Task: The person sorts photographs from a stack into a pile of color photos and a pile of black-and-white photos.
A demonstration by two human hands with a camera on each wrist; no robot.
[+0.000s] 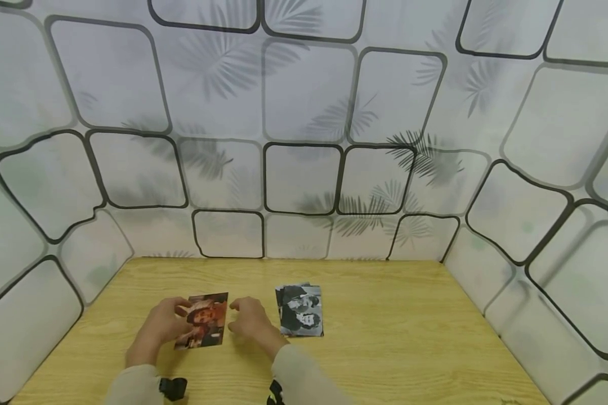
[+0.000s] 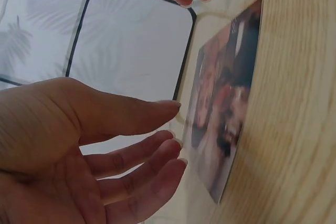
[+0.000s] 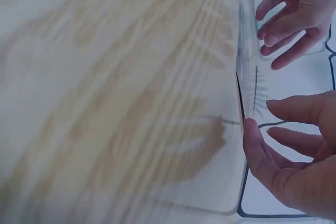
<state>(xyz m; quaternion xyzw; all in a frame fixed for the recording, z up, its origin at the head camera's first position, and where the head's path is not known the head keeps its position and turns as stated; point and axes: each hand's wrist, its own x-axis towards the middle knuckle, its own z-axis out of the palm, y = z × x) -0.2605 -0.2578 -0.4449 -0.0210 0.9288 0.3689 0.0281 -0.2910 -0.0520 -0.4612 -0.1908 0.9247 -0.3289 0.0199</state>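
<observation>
A reddish-brown photo print [image 1: 206,320] lies slightly turned on the wooden table, between my two hands. My left hand [image 1: 163,322] hovers at its left edge with loosely bent fingers; in the left wrist view a gap shows between thumb and fingers, with nothing gripped. On the other side, my right hand [image 1: 253,322] is close to the print's right edge, thumb and fingers apart and holding nothing. The left wrist view shows the print [image 2: 226,98] at a steep angle, its picture blurred. Whether any fingertip touches it, I cannot tell.
A small stack of photos [image 1: 302,311], a black-and-white one on top, lies right of my right hand. The light wooden table [image 1: 395,332] is enclosed at the back and sides by pale cloth [image 1: 304,180] patterned with rounded squares and leaves.
</observation>
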